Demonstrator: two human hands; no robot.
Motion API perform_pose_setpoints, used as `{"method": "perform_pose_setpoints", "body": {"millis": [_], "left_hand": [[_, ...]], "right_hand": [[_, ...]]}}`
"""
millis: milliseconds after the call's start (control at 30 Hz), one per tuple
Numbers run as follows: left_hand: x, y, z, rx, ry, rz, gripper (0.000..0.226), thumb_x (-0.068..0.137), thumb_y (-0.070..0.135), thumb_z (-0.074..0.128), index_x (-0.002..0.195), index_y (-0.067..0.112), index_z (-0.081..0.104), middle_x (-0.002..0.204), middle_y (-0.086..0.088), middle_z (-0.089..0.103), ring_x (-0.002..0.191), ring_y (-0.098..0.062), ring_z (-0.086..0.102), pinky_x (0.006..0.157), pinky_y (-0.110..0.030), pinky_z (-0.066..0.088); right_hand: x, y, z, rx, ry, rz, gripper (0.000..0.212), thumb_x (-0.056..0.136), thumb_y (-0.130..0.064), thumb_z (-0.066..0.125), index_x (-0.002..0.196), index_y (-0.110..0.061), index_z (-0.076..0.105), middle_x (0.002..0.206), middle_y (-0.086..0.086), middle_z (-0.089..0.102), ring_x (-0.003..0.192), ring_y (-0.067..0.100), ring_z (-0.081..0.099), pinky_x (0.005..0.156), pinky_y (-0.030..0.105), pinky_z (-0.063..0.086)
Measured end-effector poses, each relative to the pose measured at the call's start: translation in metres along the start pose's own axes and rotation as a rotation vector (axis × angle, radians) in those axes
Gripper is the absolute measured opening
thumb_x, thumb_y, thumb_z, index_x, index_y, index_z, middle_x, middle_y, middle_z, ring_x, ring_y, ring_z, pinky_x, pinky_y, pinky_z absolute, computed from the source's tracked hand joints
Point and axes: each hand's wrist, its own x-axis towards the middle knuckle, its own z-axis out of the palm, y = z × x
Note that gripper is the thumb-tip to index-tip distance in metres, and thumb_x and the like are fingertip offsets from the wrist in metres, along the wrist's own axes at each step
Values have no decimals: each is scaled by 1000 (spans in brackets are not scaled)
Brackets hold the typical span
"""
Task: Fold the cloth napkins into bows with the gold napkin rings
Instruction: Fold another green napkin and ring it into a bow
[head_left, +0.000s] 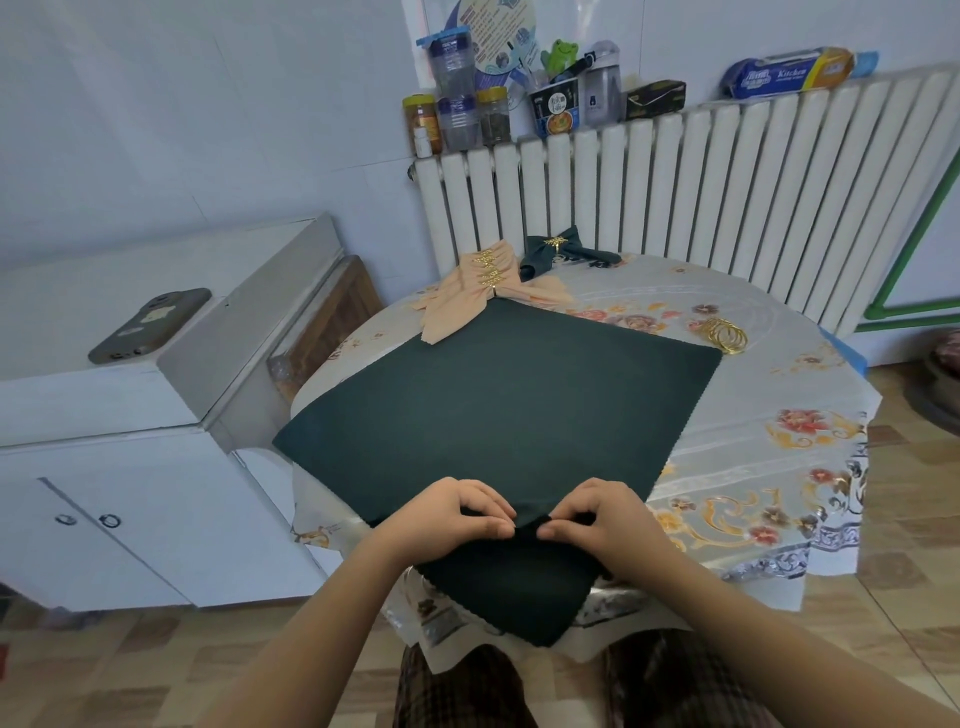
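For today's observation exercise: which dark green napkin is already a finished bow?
The far dark green napkin by the radiator, cinched with a gold ring; the near dark green napkin lies spread flat.

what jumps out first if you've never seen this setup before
The big dark green napkin spread as a diamond across the floral table, with the left hand and right hand pinching its near edge. Behind it lie finished peach bows, one green bow, and loose gold rings at far right.

A home kitchen: white radiator (675, 192) at 12 o'clock topped with spice jars (457, 117), instant-noodle cup (555, 111) and kitchen wrap (789, 73); white cabinets (104, 509) at 9 o'clock; floral-clothed worktop (753, 415).
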Motion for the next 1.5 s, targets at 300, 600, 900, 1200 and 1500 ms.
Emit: {"method": "perform_pose_setpoints", "body": {"millis": [300, 600, 900, 1200, 1500], "left_hand": [[1, 4, 0, -144, -6, -100, 12, 89, 32, 62, 85, 30, 73, 107, 17, 66, 102, 1, 59, 90, -19, 41], [-12, 12, 10, -179, 135, -82, 18, 90, 35, 59, 99, 28, 73, 103, 18, 68, 94, 8, 59, 75, -5, 40], [-20, 22, -3, 119, 232, 14, 46, 94, 37, 52, 62, 5, 44, 59, -6, 37, 54, -13, 40, 60, -32, 34], [-14, 17, -3, 84, 399, -62, 44, 96, 35, 48, 62, 15, 28, 59, -1, 25, 55, -15, 29, 60, -31, 25], [-7, 31, -13, 173, 475, -112, 40, 100, 34, 38, 66, 14, 29, 62, -1, 34, 58, -16, 35, 57, -31, 26]], "right_hand": [[-6, -13, -12, 244, -48, 31, 12, 83, -24, 69, 72, -27, 72, 71, -13, 67, 72, -9, 59, 65, 4, 41], [-3, -11, -19, 333, -138, 92, 35, 95, -25, 53, 73, 2, 56, 68, 4, 49, 66, 12, 47, 65, 25, 36], [-2, -44, -32, 365, 117, -19, 38, 94, -34, 53, 62, -14, 50, 57, -8, 42, 55, 5, 42, 55, 17, 33], [7, -14, -42, -1, -81, 213, 47, 94, -31, 55, 58, -14, 30, 56, 1, 28, 54, 14, 32, 53, 26, 24], [25, -30, -72, -185, 78, 169, 44, 97, -33, 46, 61, -12, 37, 56, 2, 41, 54, 14, 41, 51, 26, 28]]}}
